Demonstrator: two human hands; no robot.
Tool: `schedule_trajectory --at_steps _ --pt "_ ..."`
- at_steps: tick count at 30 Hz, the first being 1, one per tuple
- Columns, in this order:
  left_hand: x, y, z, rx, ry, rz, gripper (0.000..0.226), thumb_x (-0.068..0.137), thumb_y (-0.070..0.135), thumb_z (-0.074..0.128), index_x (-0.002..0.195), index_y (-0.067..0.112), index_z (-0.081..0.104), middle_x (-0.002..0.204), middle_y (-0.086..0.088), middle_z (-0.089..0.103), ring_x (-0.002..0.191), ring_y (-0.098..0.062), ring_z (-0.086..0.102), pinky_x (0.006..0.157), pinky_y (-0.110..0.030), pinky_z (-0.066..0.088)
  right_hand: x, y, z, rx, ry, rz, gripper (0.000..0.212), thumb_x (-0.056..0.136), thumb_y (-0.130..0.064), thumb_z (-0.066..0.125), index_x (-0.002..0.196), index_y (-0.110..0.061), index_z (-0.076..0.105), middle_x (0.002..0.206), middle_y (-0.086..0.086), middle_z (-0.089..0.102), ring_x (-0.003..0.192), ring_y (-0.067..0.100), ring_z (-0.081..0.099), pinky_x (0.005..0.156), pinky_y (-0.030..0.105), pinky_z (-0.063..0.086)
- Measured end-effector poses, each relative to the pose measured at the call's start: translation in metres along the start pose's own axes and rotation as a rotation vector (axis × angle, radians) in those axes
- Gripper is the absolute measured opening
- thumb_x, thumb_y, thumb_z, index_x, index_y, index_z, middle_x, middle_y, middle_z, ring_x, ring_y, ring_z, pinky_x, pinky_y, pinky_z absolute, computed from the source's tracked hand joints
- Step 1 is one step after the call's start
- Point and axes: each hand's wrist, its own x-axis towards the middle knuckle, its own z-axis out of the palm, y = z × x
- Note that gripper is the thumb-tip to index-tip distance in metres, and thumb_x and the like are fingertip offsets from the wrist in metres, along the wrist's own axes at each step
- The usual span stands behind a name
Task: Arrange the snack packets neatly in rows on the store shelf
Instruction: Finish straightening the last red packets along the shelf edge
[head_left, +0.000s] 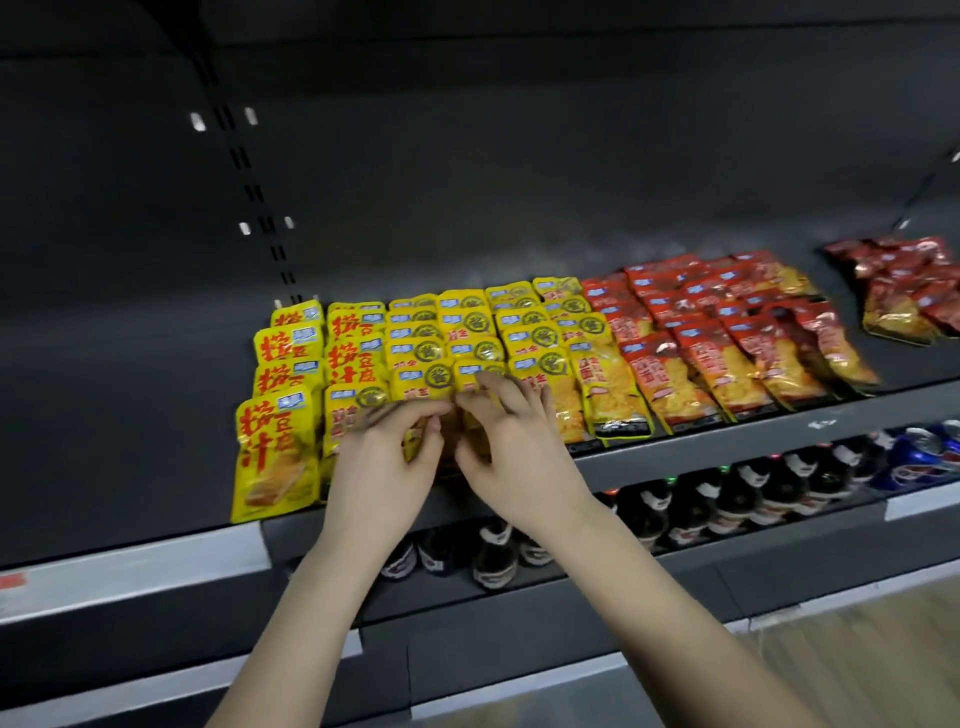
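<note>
Yellow snack packets (447, 338) lie in overlapping rows on the dark shelf (156, 415), with red packets (727, 332) in rows to their right. A large yellow packet with red characters (272, 457) sits at the front left corner. My left hand (387, 462) and my right hand (511, 441) meet over the front of the middle yellow rows. Both have curled fingers pinching a front yellow packet (421, 441), which they mostly hide.
A separate pile of dark red packets (909, 291) lies at the far right. Below the shelf stand dark bottles (727, 499) and blue cans (924, 452). White price strips (135, 566) run along the shelf edges. The shelf's left part is bare.
</note>
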Motion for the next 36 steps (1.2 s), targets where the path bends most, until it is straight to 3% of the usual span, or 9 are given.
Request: schedule_trajectory --at_steps 2,7,13,21,25,29,32,36 --pt "0.005 0.025 0.021 -0.019 -0.017 0.026 0.023 0.082 0.017 0.053 0.095 0.022 0.072 0.095 0.009 0.071 0.093 -0.019 0.064 0.083 -0.02 0.041 -0.004 0.027 -0.02 -0.009 -0.011 0.017 0.049 0.078 -0.029 0.046 0.126 -0.021 0.054 0.139 0.006 0.043 0.132 0.032 0.033 0.113 0.056 0.015" --pt "0.012 0.097 0.087 -0.091 -0.069 0.08 0.022 0.084 0.016 0.054 0.096 0.022 0.072 0.096 0.01 0.071 0.093 -0.016 0.064 0.084 -0.021 0.042 -0.02 0.104 -0.077 -0.018 0.053 0.096 0.05 0.074 -0.028 0.046 0.12 -0.014 0.06 0.133 0.013 0.049 0.123 0.037 0.043 0.107 0.054 0.028" --pt "0.011 0.179 0.163 -0.173 -0.136 0.065 0.021 0.086 0.01 0.059 0.096 0.024 0.071 0.098 0.011 0.07 0.094 -0.009 0.062 0.079 -0.01 0.036 -0.043 0.193 -0.15 -0.09 0.075 0.153 0.04 0.083 -0.026 0.055 0.122 -0.017 0.059 0.138 0.012 0.044 0.126 0.037 0.04 0.109 0.052 0.025" --pt "0.014 0.261 0.234 -0.221 -0.236 0.137 0.02 0.088 0.012 0.055 0.096 0.023 0.07 0.102 0.014 0.067 0.099 -0.006 0.058 0.088 -0.021 0.044 -0.086 0.277 -0.209 -0.075 0.145 0.279 0.036 0.086 -0.025 0.054 0.12 -0.015 0.061 0.136 0.012 0.047 0.127 0.035 0.04 0.108 0.052 0.026" --pt "0.024 0.284 0.261 -0.227 -0.264 0.196 0.021 0.087 0.008 0.055 0.094 0.02 0.071 0.097 0.02 0.061 0.095 0.001 0.054 0.084 -0.007 0.036 -0.099 0.308 -0.225 -0.082 0.16 0.365 0.037 0.09 -0.024 0.053 0.126 -0.017 0.056 0.141 0.011 0.041 0.13 0.032 0.035 0.11 0.045 0.024" --pt "0.036 0.3 0.292 -0.263 -0.304 0.217 0.021 0.088 0.006 0.056 0.095 0.019 0.07 0.096 0.018 0.059 0.091 0.011 0.047 0.079 0.005 0.029 -0.1 0.331 -0.238 -0.081 0.183 0.427 0.039 0.09 -0.023 0.052 0.128 -0.016 0.054 0.142 0.011 0.04 0.131 0.031 0.033 0.111 0.046 0.024" --pt "0.05 0.311 0.316 -0.289 -0.344 0.237 0.021 0.088 0.007 0.055 0.096 0.02 0.069 0.1 0.015 0.063 0.09 0.008 0.05 0.075 0.001 0.035 -0.097 0.351 -0.247 -0.079 0.19 0.463 0.039 0.09 -0.02 0.052 0.128 -0.014 0.053 0.142 0.012 0.039 0.132 0.031 0.031 0.111 0.04 0.023" --pt "0.081 0.323 0.346 -0.336 -0.347 0.267 0.021 0.087 0.009 0.056 0.095 0.023 0.07 0.101 0.015 0.065 0.092 0.001 0.056 0.081 -0.016 0.043 -0.078 0.381 -0.26 -0.085 0.187 0.474 0.037 0.09 -0.019 0.051 0.127 -0.013 0.053 0.142 0.011 0.039 0.132 0.03 0.033 0.109 0.038 0.029"
